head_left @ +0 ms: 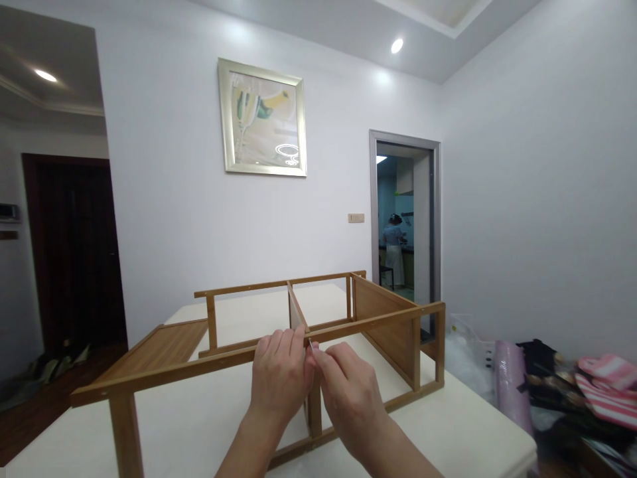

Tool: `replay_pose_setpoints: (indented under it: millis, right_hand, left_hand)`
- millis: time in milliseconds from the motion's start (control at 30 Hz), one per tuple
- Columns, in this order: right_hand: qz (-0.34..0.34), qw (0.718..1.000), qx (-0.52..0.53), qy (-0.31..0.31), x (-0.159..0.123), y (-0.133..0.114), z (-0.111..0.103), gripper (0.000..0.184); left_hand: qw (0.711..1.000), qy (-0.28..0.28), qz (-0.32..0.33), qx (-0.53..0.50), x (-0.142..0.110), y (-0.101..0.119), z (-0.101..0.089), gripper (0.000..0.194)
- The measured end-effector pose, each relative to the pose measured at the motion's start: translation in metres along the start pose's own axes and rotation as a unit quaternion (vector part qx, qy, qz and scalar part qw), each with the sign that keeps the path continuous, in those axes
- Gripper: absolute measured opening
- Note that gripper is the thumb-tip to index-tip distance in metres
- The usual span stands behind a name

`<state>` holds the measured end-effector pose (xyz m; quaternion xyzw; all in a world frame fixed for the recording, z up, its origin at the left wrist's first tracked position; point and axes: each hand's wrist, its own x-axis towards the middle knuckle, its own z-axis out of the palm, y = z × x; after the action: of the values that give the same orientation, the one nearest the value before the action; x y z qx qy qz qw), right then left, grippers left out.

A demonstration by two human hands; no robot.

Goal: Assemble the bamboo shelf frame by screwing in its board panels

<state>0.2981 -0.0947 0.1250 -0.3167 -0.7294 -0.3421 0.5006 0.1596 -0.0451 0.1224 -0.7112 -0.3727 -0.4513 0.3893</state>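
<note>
A bamboo shelf frame [393, 317] lies on its side on the white table [448, 425]. My left hand [279, 375] wraps over the frame's near rail where the middle divider [296, 312] meets it. My right hand [348, 392] is closed in a pinch on a small thin metal piece [310, 343] at that same joint; I cannot make out what the piece is. Both hands touch each other at the rail.
A purple roll [508, 385], striped pink cloth [610, 385] and dark items lie piled at the right. A framed picture [263, 118] hangs on the wall. Through the doorway [404, 219] a person stands in the kitchen. A dark door [74, 252] is at the left.
</note>
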Motion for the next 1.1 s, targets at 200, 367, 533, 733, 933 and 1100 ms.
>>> replay_pose_setpoints:
  millis: [200, 367, 533, 733, 933, 1100]
  right_hand:
    - [0.060, 0.995, 0.067, 0.038, -0.005, 0.000, 0.005, 0.018]
    - [0.047, 0.997, 0.063, 0.014, -0.010, -0.003, 0.004, 0.032]
    - [0.071, 0.995, 0.054, 0.038, -0.014, -0.007, 0.000, 0.038]
    - [0.094, 0.989, 0.111, 0.032, -0.012, -0.012, 0.002, 0.031]
    - [0.334, 0.865, 0.375, 0.009, -0.008, -0.019, 0.006, 0.013]
    - [0.439, 0.747, 0.499, 0.008, -0.009, -0.019, 0.007, 0.021]
  left_hand:
    - [1.000, -0.013, 0.003, -0.007, 0.000, -0.001, -0.002, 0.029]
    - [1.000, -0.020, 0.005, -0.006, -0.001, -0.002, -0.002, 0.029]
    - [1.000, -0.022, 0.002, -0.010, -0.002, -0.002, 0.000, 0.028]
    - [1.000, -0.016, -0.004, -0.002, -0.002, 0.000, 0.000, 0.026]
    - [1.000, 0.004, 0.013, -0.022, -0.003, -0.001, -0.002, 0.027]
    - [0.988, 0.075, -0.007, -0.136, -0.014, -0.005, 0.000, 0.033]
